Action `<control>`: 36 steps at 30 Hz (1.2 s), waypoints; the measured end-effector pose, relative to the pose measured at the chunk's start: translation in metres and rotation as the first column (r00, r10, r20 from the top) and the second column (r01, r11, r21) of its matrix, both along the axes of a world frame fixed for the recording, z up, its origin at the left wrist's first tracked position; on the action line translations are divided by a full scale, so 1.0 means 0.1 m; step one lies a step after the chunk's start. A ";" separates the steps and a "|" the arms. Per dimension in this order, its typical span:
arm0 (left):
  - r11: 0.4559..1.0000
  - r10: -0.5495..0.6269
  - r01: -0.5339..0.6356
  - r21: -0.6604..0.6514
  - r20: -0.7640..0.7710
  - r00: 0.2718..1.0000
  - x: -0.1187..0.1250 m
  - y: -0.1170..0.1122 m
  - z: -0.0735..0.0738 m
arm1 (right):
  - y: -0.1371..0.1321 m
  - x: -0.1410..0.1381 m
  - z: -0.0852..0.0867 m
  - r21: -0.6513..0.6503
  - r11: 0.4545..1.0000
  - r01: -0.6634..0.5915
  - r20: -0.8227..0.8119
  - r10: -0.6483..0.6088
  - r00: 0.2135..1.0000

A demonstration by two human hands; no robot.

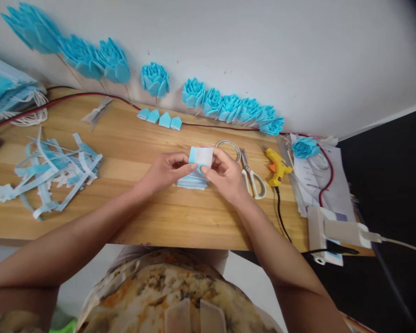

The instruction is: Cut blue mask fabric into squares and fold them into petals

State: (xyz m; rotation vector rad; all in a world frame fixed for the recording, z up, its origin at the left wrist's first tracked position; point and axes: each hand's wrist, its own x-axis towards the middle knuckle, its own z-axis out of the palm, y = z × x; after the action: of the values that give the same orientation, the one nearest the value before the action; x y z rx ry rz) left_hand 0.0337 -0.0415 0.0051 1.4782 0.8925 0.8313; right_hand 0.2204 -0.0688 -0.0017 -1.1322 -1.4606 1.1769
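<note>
Both my hands meet over the middle of the wooden table. My left hand and my right hand pinch a small white and blue piece of mask fabric between thumbs and fingers, holding it a little above the table. Under the hands lies a small stack of blue fabric pieces. Four folded blue petals sit in a row further back.
Blue fabric flowers line the white wall. Cut mask strips lie at the left, a stack of masks at the far left. Scissors, a yellow glue gun, a wire coil, papers and a power strip are at the right.
</note>
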 end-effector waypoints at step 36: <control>0.994 0.057 -0.061 -0.089 -0.045 0.997 -0.01 -0.02 0.02 | 0.00 0.00 0.01 0.184 0.969 0.166 0.132 -0.192 0.972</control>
State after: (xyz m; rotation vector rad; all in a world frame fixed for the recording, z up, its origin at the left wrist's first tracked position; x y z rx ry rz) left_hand 0.0328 -0.0431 0.0075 1.4007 0.9970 0.7948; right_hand 0.2206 -0.0690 -0.0006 -1.2246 -1.5056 0.8394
